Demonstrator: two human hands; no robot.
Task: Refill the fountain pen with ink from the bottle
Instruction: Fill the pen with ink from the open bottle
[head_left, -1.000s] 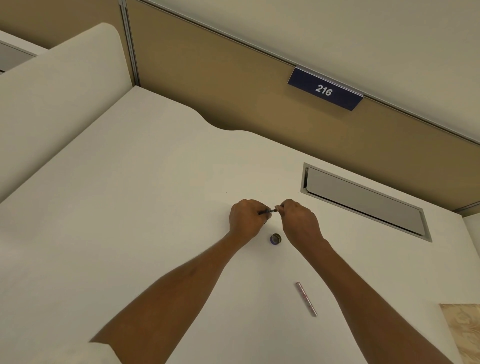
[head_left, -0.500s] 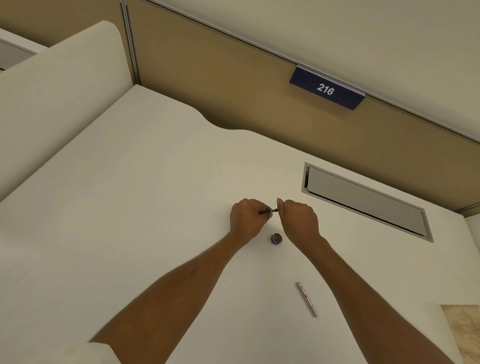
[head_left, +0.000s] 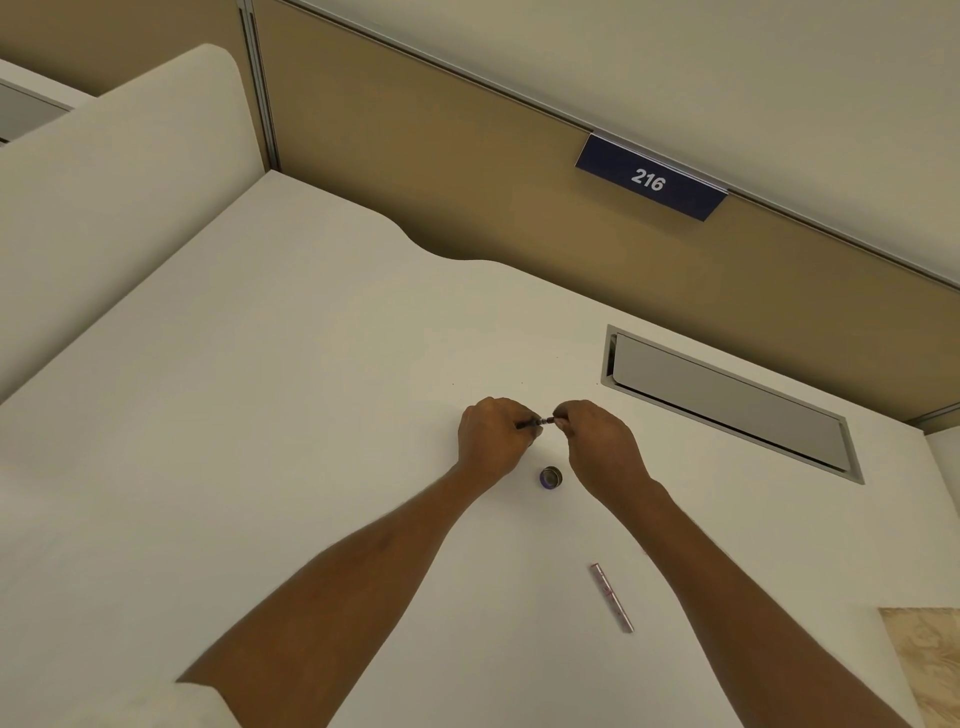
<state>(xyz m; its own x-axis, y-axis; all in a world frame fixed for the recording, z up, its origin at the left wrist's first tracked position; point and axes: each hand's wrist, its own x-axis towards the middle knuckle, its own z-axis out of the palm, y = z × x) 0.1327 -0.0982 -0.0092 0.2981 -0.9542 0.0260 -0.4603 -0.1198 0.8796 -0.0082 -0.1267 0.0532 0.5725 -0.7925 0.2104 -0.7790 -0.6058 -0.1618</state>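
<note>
Head view: both hands are up over the middle of the desk (head_left: 260, 415), and the right hand (head_left: 597, 441) has come back in. Half a second ago its fingertips had lifted just off the end of the pen section; now they are pinched onto it again. That reads to me like a twist-and-regrip cycle, working the little knob at the end of the converter, though which way it turns I cannot tell.

Left hand (head_left: 491, 434) is curled closed around the other end of the pen section (head_left: 531, 423), holding it roughly level, just as it did a second ago. Only a short, thin, dark stretch shows between the two hands; nib and ink level are hidden.

Nearer the front edge of the desk, between the wrists and touching neither, sits the ink bottle (head_left: 550, 477): small, round, dark, with a purplish tint, seen from above. Whether it is open or capped I cannot tell. Nearer still, toward the front right, the pen barrel (head_left: 612, 597) lies alone, slim, metallic, pinkish, well apart from both forearms.

With the barrel off and the section in the air above the bottle, I would judge the fill not finished.
</note>
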